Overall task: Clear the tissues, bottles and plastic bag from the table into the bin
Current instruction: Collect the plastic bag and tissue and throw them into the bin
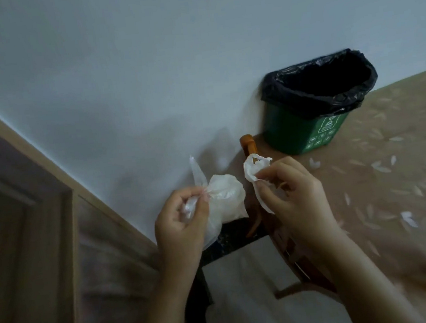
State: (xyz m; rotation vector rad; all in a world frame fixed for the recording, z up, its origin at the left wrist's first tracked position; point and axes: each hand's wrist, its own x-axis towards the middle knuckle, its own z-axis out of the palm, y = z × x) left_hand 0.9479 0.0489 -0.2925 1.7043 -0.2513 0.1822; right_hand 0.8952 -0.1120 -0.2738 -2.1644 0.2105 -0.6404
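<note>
From the head view, the left hand [183, 217] pinches the gathered neck of a white plastic bag [223, 199] between thumb and fingertips, the puffed body of the bag hanging just to the right of the knuckles and off the near edge of the table [404, 167]. The right hand [293, 189] pinches a crumpled tissue [256, 172] between thumb and forefinger, the other fingers loosely curled; the tissue is torn and droops below the grip. The green bin [308, 130] with its black liner [317, 89] stands on the far corner of the table against the wall, mouth open and apparently empty, a little beyond the right hand. An orange chair back [248, 144] shows between the hands. No bottles are in view. The step in hand looks like carrying both items to the bin. To do it well, each hand should come right over the liner's mouth before letting go, since both pieces are light and could drift or catch on the rim; the tissue, nearer, would go first. The bag holds air, so pushing it down inside may be needed to leave room for bottles.
</note>
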